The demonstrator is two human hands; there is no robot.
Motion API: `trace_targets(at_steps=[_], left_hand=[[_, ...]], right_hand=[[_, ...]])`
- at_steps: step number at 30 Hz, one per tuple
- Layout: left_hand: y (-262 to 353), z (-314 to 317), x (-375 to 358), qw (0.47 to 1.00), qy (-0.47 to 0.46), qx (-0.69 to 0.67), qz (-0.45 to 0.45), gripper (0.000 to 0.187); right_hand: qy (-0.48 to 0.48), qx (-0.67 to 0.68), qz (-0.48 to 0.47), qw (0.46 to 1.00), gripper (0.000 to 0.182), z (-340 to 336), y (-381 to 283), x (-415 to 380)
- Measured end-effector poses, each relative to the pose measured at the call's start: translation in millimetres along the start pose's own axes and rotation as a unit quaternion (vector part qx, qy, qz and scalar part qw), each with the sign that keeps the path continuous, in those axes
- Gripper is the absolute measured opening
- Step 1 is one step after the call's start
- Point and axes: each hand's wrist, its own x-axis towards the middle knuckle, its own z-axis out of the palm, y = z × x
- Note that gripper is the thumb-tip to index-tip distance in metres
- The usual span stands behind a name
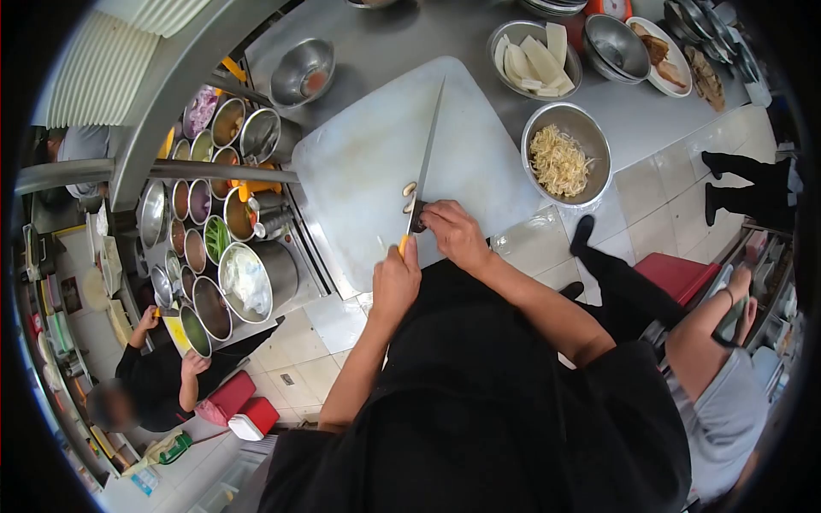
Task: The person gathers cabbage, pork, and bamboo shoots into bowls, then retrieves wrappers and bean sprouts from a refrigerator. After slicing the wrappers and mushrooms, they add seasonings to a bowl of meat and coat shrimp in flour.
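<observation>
My left hand (396, 280) is closed round the yellow handle of a long kitchen knife (428, 154). The blade points away from me across the white cutting board (359, 145). Against the blade's right side, near the handle, the bent fingers of my right hand (455, 231) hold a dark brown, mushroom-like piece (417, 217); my fingers partly cover it. Left of the blade lie a few small pale slices with brown edges (409, 188).
A bowl of bean sprouts (560, 162) and a bowl of white slabs (539, 64) stand right of the board. Metal tubs of ingredients (248, 282) crowd the left side. A co-worker (154, 376) handles a tub at lower left; other people stand at right.
</observation>
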Motion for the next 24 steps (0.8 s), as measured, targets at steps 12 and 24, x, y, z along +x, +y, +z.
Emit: trace_targets(at_steps=[12, 24], left_hand=[[25, -26, 4, 0.998, -0.049, -0.01, -0.045, 0.047], [4, 16, -13, 1.0, 0.001, -0.003, -0.01, 0.051]], right_hand=[[-0.041, -0.002, -0.026, 0.999, 0.026, -7, 5, 2], [-0.041, -0.001, -0.03, 0.999, 0.025, -7, 10, -1]])
